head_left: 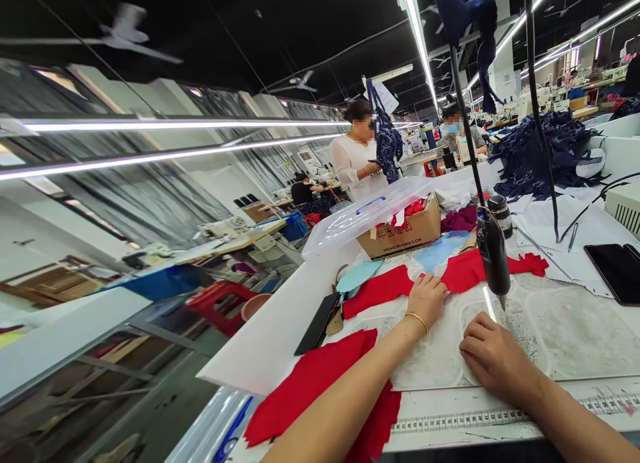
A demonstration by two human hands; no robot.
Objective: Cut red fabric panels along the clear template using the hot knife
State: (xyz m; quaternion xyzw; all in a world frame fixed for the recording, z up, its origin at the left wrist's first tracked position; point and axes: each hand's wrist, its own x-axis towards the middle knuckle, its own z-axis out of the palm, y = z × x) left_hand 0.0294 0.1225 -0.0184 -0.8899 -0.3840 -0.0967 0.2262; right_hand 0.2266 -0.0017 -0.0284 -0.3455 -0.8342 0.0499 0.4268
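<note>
My left hand (pixel 426 301), with a thin bracelet at the wrist, has its bent fingers closed at the near edge of a red fabric piece (pixel 383 291). Another red fabric piece (pixel 463 271) runs off to the right of these fingertips. My right hand (pixel 495 357) rests curled on the pale worn mat (pixel 583 329); whatever its fingers may hold is hidden. Just beyond it hangs a black cylindrical tool (pixel 493 259) with a pointed metal tip. More red fabric (pixel 320 376) lies by my left forearm, partly covered by it.
A cardboard box (pixel 400 239) with a clear plastic lid (pixel 365 216) stands behind. Dark blue straps (pixel 547 149) are heaped at back right. A phone (pixel 613 273) lies on papers at right. A measuring tape (pixel 450 421) lines the front edge. A person (pixel 353 153) stands beyond.
</note>
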